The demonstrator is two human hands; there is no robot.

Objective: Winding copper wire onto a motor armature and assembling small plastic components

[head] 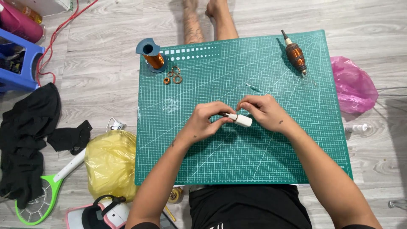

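Note:
A green cutting mat (263, 152) lies on the wooden floor in front of me. Over its middle, my left hand (205, 121) and my right hand (265, 111) meet around a small white cylinder (243, 121) with a dark tip at its left end. The left fingers pinch the dark tip, while the right fingers hold the white body. A spool of copper wire (153, 57) with blue ends stands at the mat's far left corner, with small copper wire rings (173, 75) beside it. A copper-wound motor armature (295, 55) lies at the far right.
A pink plastic bag (354, 87) sits right of the mat, a yellow bag (111, 163) to its left. Black cloth (29, 135), a green racket-shaped swatter (40, 199), a blue stool (19, 63) and red cables (55, 38) lie at left. Bare feet (207, 19) show beyond the mat.

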